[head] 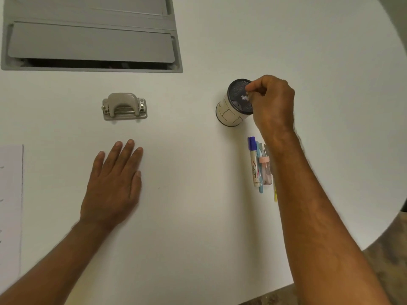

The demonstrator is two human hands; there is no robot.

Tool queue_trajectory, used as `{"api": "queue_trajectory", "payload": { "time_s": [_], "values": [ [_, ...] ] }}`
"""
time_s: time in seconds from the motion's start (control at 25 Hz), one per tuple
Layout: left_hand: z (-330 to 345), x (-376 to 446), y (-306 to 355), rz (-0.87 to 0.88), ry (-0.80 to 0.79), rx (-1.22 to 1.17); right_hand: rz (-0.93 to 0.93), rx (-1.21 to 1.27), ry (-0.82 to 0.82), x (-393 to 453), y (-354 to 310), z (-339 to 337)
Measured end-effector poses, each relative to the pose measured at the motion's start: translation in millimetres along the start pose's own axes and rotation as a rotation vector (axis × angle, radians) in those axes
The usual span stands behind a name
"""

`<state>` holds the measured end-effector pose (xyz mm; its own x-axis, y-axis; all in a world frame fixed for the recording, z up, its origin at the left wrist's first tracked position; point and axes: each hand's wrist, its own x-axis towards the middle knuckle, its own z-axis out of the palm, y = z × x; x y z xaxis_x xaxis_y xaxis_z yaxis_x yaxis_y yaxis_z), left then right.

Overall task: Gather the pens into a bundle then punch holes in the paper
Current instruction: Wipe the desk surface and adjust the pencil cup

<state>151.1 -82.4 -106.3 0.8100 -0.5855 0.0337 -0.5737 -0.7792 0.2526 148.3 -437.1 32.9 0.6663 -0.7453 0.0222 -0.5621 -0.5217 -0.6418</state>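
Observation:
Several pens lie side by side on the white table: a blue-capped marker, a light blue pen, a clear one with a pink cap and a yellow one, partly hidden under my right forearm. My right hand hovers over the black mesh pen cup, its fingertips pinched together above the rim. A small white bit shows at them; whether it is held is unclear. My left hand rests flat, palm down, holding nothing, below the beige hole punch. The paper lies at the left edge.
A grey cable hatch is set into the table at the back left, its lid slightly open. The round table edge curves along the right and lower right, with patterned floor beyond it.

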Motion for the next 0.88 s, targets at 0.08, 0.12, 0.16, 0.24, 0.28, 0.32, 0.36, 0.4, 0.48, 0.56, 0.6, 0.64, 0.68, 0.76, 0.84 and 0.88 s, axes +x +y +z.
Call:
{"api": "queue_trajectory", "payload": {
  "time_s": [0.08, 0.12, 0.16, 0.24, 0.28, 0.32, 0.36, 0.4, 0.48, 0.56, 0.6, 0.64, 0.68, 0.76, 0.84, 0.88],
  "values": [
    [1, 0, 0, 0.002, 0.002, -0.002, -0.036, -0.021, 0.007, 3, 2, 0],
    [0, 0, 0, 0.000, 0.001, -0.001, -0.055, -0.034, 0.015, 3, 2, 0],
    [0, 0, 0, -0.002, -0.001, -0.001, -0.073, -0.047, 0.020, 3, 2, 0],
    [0, 0, 0, -0.004, -0.009, 0.001, -0.096, -0.072, 0.013, 3, 0, 0],
    [0, 0, 0, -0.004, -0.012, 0.002, -0.102, -0.085, 0.005, 3, -1, 0],
    [0, 0, 0, -0.003, -0.014, 0.003, -0.106, -0.097, -0.003, 2, -1, 0],
    [0, 0, 0, -0.003, -0.014, 0.004, -0.109, -0.108, -0.010, 2, -1, 0],
    [0, 0, 0, -0.003, -0.011, 0.005, -0.110, -0.117, -0.015, 1, -1, 0],
    [-1, 0, 0, -0.002, -0.002, 0.006, -0.109, -0.124, -0.016, 0, -2, -1],
    [-1, 0, 1, -0.001, 0.001, 0.012, -0.116, -0.131, 0.010, -2, -3, -1],
    [-1, 0, 1, -0.001, 0.000, 0.014, -0.127, -0.140, 0.029, -3, -5, -1],
    [-1, 1, 1, 0.000, 0.000, 0.013, -0.143, -0.145, 0.041, -4, -6, -2],
    [-1, 1, 1, 0.002, 0.001, 0.014, -0.158, -0.142, 0.044, -5, -8, -2],
    [0, 0, 0, 0.003, 0.007, 0.021, -0.194, -0.100, 0.053, -12, -11, -2],
    [1, 0, -1, 0.006, 0.007, 0.027, -0.242, -0.036, 0.128, -24, -14, -2],
    [0, 1, 0, 0.004, 0.002, 0.026, -0.266, 0.005, 0.176, -33, -16, -1]
  ]
}}
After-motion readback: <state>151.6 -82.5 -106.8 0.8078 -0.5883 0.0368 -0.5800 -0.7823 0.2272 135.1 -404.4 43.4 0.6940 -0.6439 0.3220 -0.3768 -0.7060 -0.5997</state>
